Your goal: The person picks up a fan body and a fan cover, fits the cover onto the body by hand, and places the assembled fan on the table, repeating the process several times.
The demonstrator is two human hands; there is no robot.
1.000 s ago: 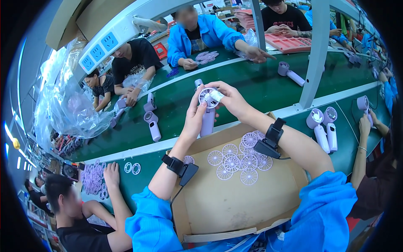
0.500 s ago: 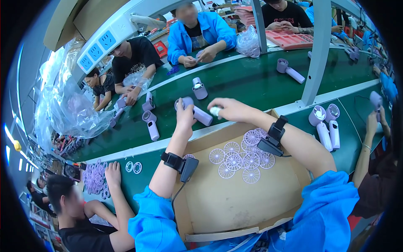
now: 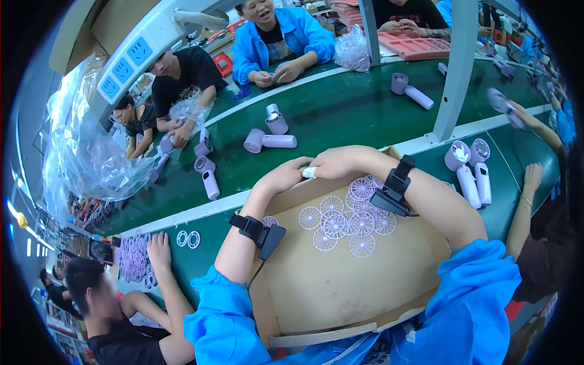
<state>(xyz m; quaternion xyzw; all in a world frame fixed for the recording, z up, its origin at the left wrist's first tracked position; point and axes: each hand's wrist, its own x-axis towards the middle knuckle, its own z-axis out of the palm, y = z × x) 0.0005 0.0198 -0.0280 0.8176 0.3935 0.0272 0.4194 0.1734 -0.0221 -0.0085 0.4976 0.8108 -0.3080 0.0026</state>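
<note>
My left hand (image 3: 287, 176) and my right hand (image 3: 337, 162) meet over the far edge of the cardboard box (image 3: 359, 304). The left fingers stretch toward the right hand, and neither hand visibly holds anything. A white wrap (image 3: 309, 172) covers a fingertip of my right hand. Just beyond my hands, a lilac handheld fan (image 3: 278, 141) lies on its side on the green conveyor belt. Another lilac fan (image 3: 276, 120) stands behind it. Inside the box, several lilac spoked fan grilles (image 3: 362, 245) overlap toward the far side. Both wrists carry black strapped devices.
More lilac fans (image 3: 208, 177) lie along the belt, and two stand at right by the grey metal post (image 3: 456, 79). Left sits a pile of lilac rings (image 3: 132, 258) beside a co-worker's hand (image 3: 159, 250). A power strip (image 3: 137, 55) hangs upper left; co-workers sit across the belt.
My left hand has let go of the lilac fan, which now lies on the belt. Both hands have drawn back and come together at the box's far edge.
</note>
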